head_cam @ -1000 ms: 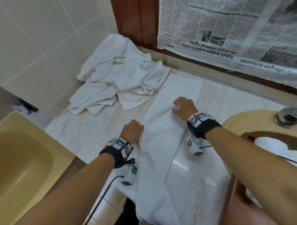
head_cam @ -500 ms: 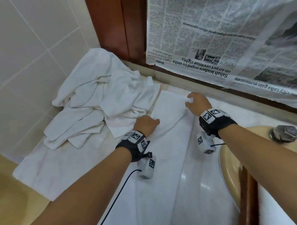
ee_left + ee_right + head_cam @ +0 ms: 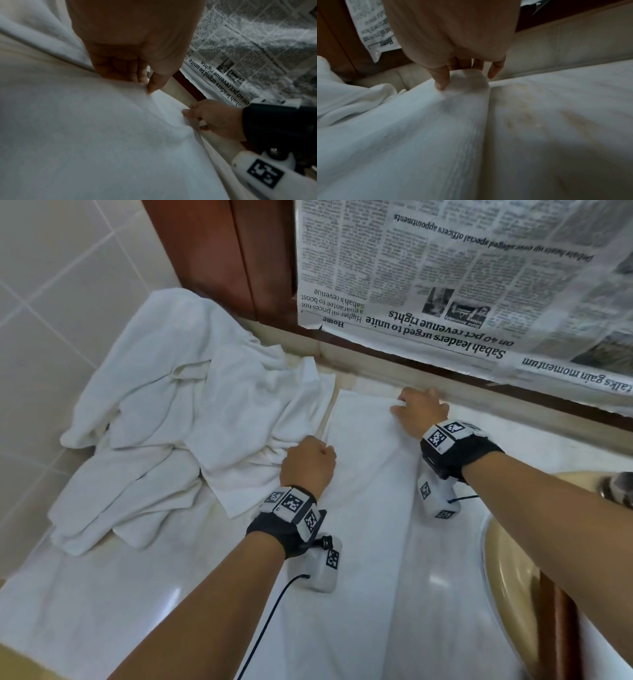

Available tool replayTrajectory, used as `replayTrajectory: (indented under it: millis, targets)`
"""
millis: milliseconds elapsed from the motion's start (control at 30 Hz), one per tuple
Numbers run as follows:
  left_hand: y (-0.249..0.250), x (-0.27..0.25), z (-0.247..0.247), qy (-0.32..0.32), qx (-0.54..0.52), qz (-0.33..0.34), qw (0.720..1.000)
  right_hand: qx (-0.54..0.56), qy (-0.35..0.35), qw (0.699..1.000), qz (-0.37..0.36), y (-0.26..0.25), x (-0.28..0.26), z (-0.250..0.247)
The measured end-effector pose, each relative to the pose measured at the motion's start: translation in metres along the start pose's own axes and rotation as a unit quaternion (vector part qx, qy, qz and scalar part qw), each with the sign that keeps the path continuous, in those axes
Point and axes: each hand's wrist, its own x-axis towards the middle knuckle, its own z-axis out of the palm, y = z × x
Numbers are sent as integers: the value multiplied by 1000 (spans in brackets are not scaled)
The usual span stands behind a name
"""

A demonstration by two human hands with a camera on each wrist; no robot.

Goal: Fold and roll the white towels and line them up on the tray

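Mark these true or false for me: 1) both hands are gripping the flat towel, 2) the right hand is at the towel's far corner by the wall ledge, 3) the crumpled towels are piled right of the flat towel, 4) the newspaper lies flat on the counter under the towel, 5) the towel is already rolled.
1) True: the left hand and right hand both pinch the flat towel.
2) True: its fingers hold the far corner beside the ledge.
3) False: the crumpled towels lie to its left.
4) False: the newspaper hangs on the wall above the ledge.
5) False: it lies as a long flat strip, unrolled.
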Motion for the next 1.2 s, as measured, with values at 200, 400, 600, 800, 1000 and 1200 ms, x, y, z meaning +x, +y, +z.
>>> replayTrajectory:
  millis: [200,400,600,800,1000,1200]
  targets:
    - [0,8,7,40,3,-11,999,-15,5,1000,27,-10,7,4]
    - [2,12,12,38,64,-16,997,-67,16,997,21,-16,5,9]
    - [-1,-2,7,15,9,5,1000,-95,50,994,-19,-26,-23,5]
    - [-30,-43,-4,7,-55,-14,998,2,-64,990,-126,-27,-92,28]
    - [-61,-94,-15,-5,-66,-46,997,15,-130,982,-136,-19,-148,54]
    - [-77,-147,-11,-56,-20,-87,994,-31,-121,979,-159,15,-166,68]
